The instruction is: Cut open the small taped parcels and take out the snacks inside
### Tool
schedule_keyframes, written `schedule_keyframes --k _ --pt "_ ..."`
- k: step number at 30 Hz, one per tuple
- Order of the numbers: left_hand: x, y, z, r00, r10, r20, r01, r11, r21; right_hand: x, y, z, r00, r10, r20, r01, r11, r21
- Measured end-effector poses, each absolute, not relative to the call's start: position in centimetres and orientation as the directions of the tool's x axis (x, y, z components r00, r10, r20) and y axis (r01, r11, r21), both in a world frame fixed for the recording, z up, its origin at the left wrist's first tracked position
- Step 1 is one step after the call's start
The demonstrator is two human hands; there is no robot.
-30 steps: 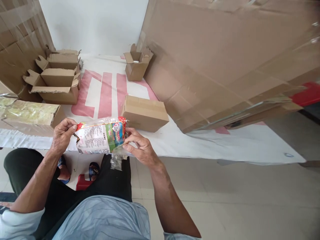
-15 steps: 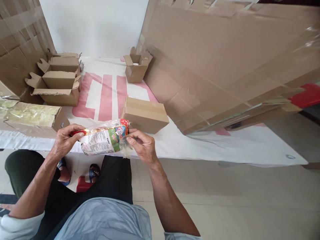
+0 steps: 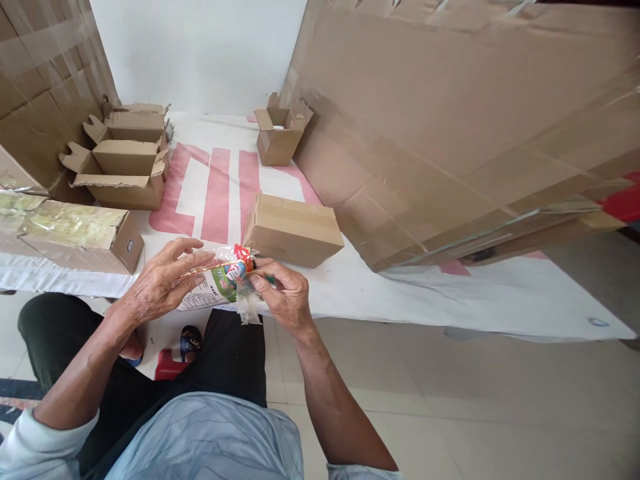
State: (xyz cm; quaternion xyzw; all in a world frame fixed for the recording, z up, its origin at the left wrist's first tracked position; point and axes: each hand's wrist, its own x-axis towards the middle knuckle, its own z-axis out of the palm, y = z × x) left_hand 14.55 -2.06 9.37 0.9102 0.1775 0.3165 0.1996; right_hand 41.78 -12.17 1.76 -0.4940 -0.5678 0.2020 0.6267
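A printed plastic packet [image 3: 220,283], with white, green and red areas and small print, is held over the table's front edge. My right hand [image 3: 286,293] pinches the clear plastic at its right end between thumb and fingers. My left hand [image 3: 163,277] lies across the packet's left part, thumb on the printed face and fingers bent loosely along the upper side, covering much of that end. Just behind the packet stands a closed brown cardboard box [image 3: 297,230].
Open cardboard boxes [image 3: 120,190] line the left side, behind a taped box [image 3: 83,233]. A small open box [image 3: 280,143] stands farther back. A large cardboard panel [image 3: 450,127] leans along the right. A white cloth with pink shapes covers the table [image 3: 425,297].
My left hand has slid right from the packet's left end to over its printed face. My right hand keeps its hold on the right end. The view has shifted slightly.
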Motion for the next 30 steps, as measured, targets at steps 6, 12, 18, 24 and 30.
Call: schedule_keyframes --k 6,12,18,24,30 --pt "14.5 -2.2 10.0 0.799 0.388 0.460 0.172 -0.880 0.443 41.6 -12.0 2.1 0.251 0.805 0.538 0.315 0.458 -0.832" --pt "14.4 -2.6 10.5 0.803 0.355 0.478 0.136 -0.891 0.433 41.7 -11.6 2.5 0.221 0.792 0.568 0.312 0.495 -0.811" --pt "14.0 -2.0 10.2 0.820 0.388 0.420 0.205 -0.885 0.417 41.4 -11.1 3.0 0.221 0.824 0.522 0.283 0.458 -0.843" --pt "13.4 1.5 8.0 0.702 0.599 0.385 0.166 -0.664 0.729 42.5 -8.9 4.1 0.196 0.894 0.403 0.057 0.399 -0.915" --pt "13.0 3.0 5.2 0.406 0.874 0.266 -0.192 -0.202 0.960 45.8 -8.8 4.3 0.293 0.925 0.242 -0.287 0.326 -0.901"
